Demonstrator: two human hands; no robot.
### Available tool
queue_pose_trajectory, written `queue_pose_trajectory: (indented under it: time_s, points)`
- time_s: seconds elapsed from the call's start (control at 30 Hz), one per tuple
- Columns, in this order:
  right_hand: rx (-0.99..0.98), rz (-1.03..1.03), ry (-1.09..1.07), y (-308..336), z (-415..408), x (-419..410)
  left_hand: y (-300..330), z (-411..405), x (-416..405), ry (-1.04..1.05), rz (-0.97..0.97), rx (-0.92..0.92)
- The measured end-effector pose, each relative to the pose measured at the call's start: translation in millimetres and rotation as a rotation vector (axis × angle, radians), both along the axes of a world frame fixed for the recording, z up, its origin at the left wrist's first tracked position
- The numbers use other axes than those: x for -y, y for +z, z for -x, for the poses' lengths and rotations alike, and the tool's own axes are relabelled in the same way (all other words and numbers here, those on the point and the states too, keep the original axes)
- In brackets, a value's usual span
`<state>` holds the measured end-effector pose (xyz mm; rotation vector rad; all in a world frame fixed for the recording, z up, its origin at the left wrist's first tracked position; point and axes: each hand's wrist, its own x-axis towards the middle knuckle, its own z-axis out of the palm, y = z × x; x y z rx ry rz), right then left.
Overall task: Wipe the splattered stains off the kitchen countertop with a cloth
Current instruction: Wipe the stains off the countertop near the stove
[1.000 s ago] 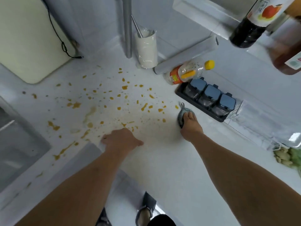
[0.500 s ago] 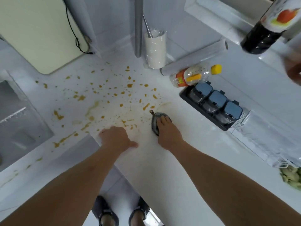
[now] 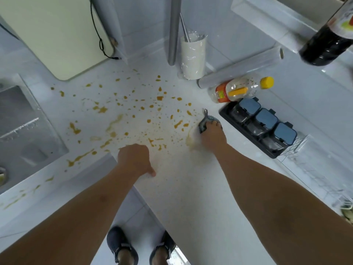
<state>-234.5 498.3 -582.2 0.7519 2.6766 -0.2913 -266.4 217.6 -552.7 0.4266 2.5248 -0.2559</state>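
Right hand [image 3: 212, 135] presses down on the grey cloth [image 3: 207, 122], fingers curled over it, at the right edge of the orange stains [image 3: 133, 111], just beside the black spice rack [image 3: 257, 129]. Left hand [image 3: 134, 158] braces on the white worktop [image 3: 191, 188] near its front edge, fingers seemingly tucked under — hard to tell from above. A pale smear trails below the cloth.

No lettering is legible: the orange label on the clear yellow-capped plastic bottle [image 3: 241, 89], lying beyond the right hand [image 3: 212, 134], is blurred.
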Motion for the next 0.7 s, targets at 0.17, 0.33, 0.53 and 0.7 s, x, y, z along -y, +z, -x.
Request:
queue_pose_trajectory:
  time_s: [0.17, 0.33, 0.53, 0.7]
  points:
    - [-0.032, -0.018, 0.199, -2, -1, 46, 1, -4, 1, 0.024, -0.024, -0.024]
    - [-0.005, -0.003, 0.424, -10, -79, 65, 4, -4, 1, 0.024, -0.048, -0.045]
    - [-0.021, -0.094, 0.141, -1, -126, -9, 9, -8, -1, -0.032, -0.048, -0.045]
    - [0.008, -0.073, -0.134, 6, -87, 11, 10, -9, -2, -0.033, -0.055, -0.054]
